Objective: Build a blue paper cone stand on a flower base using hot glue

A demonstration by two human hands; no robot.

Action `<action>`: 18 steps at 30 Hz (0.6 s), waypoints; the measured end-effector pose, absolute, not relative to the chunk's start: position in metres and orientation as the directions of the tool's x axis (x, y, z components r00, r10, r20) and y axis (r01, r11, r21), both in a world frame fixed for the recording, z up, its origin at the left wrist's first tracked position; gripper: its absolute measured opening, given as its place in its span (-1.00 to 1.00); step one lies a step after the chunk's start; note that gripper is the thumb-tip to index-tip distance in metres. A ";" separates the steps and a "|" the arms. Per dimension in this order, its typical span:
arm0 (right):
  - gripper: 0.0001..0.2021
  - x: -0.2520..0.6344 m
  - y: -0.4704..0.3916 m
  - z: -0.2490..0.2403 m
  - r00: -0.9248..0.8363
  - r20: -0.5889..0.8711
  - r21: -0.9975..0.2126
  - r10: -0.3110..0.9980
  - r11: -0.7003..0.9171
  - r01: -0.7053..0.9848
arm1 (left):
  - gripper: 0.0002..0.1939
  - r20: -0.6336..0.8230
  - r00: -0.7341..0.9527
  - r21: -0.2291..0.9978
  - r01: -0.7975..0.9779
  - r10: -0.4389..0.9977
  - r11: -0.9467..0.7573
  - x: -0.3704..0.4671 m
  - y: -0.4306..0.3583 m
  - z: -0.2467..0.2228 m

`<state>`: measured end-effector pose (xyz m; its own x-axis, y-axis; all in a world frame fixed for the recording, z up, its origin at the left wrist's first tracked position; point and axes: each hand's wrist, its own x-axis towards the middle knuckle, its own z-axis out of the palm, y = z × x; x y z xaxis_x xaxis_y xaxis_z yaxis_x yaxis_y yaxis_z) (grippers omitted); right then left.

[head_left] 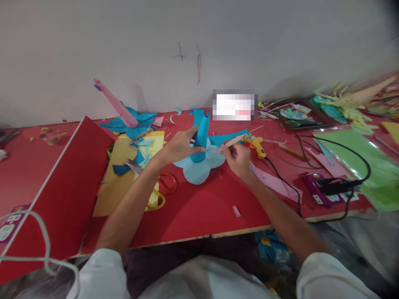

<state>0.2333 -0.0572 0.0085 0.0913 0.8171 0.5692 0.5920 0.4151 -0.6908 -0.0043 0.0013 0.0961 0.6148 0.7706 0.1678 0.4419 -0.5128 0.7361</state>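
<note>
A teal paper cone (pixel 202 135) stands upright on a light blue, petal-shaped paper flower (pixel 197 173). My left hand (pixel 182 145) grips the cone from the left, thumb low and fingers behind it. Closed in a pinch, my right hand (pixel 238 160) holds a flat wooden stick (pixel 234 141) just right of the petals. Its fingertips are close to the flower's right edge; whether they touch the paper I cannot tell. Just beyond that hand lies a yellow glue gun (pixel 258 147), its tip partly hidden by the stick. Behind the flower lie teal paper scraps (pixel 198 117).
Scissors (pixel 168 183) with red and yellow handles lie left, by yellow paper sheets (pixel 120 182). A pink cone (pixel 120 108) on blue petals leans behind. Right are a pink paper strip (pixel 277 182), a purple power strip (pixel 321 189) with black cables, and green sheets (pixel 352 153). A red partition (pixel 77 178) rises left.
</note>
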 end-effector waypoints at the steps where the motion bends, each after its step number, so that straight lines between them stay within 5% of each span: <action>1: -0.59 0.234 -0.057 0.009 0.116 0.576 -0.689 0.809 0.406 0.600 | -0.59 0.191 0.586 0.732 0.449 0.787 -0.512 -0.003 0.000 0.096; 18: -0.69 0.228 -0.046 -0.005 -0.138 0.400 -0.588 0.906 0.369 0.720 | -0.67 0.111 0.542 0.569 0.653 0.833 -0.500 0.015 -0.003 0.066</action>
<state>0.2276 -0.0455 -0.0050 -0.1378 0.9063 0.3995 0.7201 0.3686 -0.5878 0.0153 -0.0030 0.0663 0.5418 0.8332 0.1106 0.6526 -0.4999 0.5693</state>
